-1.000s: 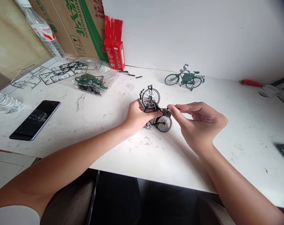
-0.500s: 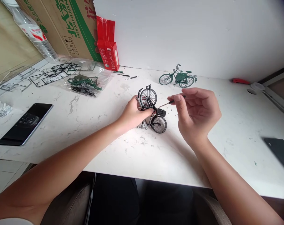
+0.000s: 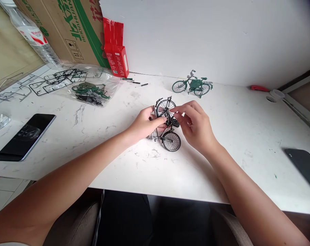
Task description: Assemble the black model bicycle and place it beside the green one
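Note:
My left hand (image 3: 147, 123) is closed around a black model bicycle (image 3: 166, 131), its thumb across the frame. The bicycle is tipped, one spoked wheel pointing away from me and the other near the tabletop. A small black basket (image 3: 175, 122) on it is partly covered by fingers. My right hand (image 3: 193, 124) is pinched, fingertips at the hub of the far wheel. The small screwdriver seen in it earlier is mostly hidden by the fingers now. Behind them a green model bicycle (image 3: 192, 84) stands upright.
Small tools (image 3: 141, 85) lie beside a red packet (image 3: 116, 58). At the left are a plastic bag of green and black parts (image 3: 90, 92), part frames (image 3: 39, 87), a phone (image 3: 25, 136) and a bottle (image 3: 33, 36). A dark flat object (image 3: 305, 167) lies right.
My right hand has moved left and turned, from beside the black bicycle to its far wheel hub. The bicycle has shifted slightly toward me in my left hand.

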`<state>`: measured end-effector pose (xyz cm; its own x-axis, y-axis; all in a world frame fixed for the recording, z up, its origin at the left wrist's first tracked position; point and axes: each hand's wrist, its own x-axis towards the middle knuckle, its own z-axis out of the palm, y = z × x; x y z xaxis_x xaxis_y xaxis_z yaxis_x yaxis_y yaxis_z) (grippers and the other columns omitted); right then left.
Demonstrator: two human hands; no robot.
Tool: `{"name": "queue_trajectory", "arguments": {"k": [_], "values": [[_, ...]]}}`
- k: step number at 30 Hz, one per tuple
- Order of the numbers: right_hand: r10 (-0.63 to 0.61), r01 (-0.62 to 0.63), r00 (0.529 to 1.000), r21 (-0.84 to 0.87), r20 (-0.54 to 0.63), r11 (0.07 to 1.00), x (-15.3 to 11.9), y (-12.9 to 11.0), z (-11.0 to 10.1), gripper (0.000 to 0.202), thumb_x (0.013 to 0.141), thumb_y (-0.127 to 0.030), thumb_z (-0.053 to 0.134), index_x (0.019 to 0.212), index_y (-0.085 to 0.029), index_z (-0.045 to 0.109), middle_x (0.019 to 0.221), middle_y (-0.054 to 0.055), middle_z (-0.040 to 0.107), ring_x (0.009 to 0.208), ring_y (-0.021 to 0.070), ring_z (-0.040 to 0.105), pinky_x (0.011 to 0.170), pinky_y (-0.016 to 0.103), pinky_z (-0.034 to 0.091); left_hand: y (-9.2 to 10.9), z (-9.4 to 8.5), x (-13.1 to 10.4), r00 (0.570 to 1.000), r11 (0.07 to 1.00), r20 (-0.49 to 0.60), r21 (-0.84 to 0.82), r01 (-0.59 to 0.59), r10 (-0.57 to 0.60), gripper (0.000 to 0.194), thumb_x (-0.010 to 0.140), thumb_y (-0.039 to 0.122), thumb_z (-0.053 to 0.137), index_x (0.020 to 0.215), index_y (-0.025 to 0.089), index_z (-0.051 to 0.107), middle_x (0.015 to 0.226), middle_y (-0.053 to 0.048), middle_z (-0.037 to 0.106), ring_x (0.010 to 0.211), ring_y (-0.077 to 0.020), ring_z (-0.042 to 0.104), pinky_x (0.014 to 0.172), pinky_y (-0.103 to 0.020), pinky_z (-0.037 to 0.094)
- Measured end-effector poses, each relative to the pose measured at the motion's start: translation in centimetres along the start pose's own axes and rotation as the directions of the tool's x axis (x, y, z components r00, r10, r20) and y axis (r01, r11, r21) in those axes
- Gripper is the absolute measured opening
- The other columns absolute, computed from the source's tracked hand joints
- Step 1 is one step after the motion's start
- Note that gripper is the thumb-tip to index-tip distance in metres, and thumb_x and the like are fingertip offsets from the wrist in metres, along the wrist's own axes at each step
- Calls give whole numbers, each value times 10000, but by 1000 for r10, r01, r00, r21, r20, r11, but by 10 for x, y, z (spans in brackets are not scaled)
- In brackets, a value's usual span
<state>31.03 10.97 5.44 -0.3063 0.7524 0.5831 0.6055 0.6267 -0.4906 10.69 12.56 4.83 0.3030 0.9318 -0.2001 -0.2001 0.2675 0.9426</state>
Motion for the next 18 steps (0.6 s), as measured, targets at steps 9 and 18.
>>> {"name": "queue_trajectory", "arguments": {"k": [9, 18], "values": [[-123, 136, 986, -111, 117, 985, -1, 2, -7, 390, 1050, -52, 492, 1150, -299, 778, 1167, 75, 641, 752, 157, 573, 622, 339, 465, 5, -6, 1, 985, 993, 134, 59, 105, -112, 212, 905, 233, 584, 1106, 180, 544, 954, -93, 792, 725, -244, 811, 715, -375, 648], [5, 45, 962, -176, 275, 983, -1, 0, -15, 295, 1004, -86, 552, 1009, -279, 775, 1086, 73, 694, 796, 198, 635, 598, 328, 423, 3, -14, 4, 942, 968, 253, 177, 180, -222, 318, 930, 334, 740, 1157, 218, 550, 921, -113, 811, 754, -289, 833, 646, -345, 611]]}}
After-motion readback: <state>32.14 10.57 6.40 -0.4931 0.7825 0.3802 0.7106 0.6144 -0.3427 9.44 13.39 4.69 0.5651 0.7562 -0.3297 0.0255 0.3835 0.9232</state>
